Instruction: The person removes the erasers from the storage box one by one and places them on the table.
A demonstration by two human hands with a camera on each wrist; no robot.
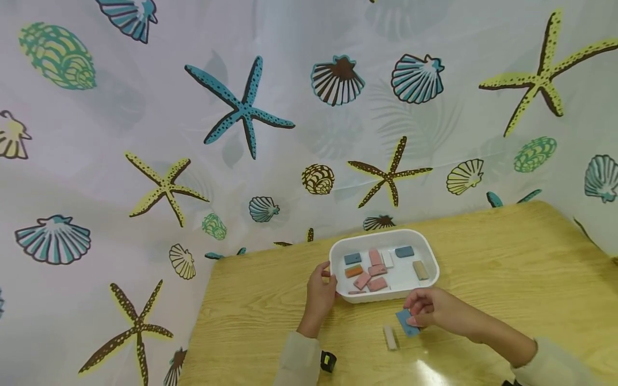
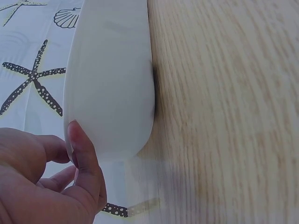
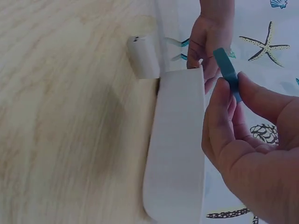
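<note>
The blue block (image 1: 407, 323) is between the thumb and fingers of my right hand (image 1: 434, 310), just in front of the white tray (image 1: 429, 257), above the wooden table (image 1: 507, 268). My fingers cover part of it, so I cannot see its full shape; in the right wrist view only a thin teal edge shows. It is flat, rectangular and plain, and I can read no writing on it. My left hand (image 1: 321, 292) holds the left rim of the tray, fingers curled on the edge; in the left wrist view only the thumb at the tray's wall is clear. Inside the tray lie pink, blue, orange, white and tan blocks. A pale block (image 1: 390, 338) lies on the table just beside my right hand. A curtain with starfish and shells (image 1: 241, 110) hangs behind.
</note>
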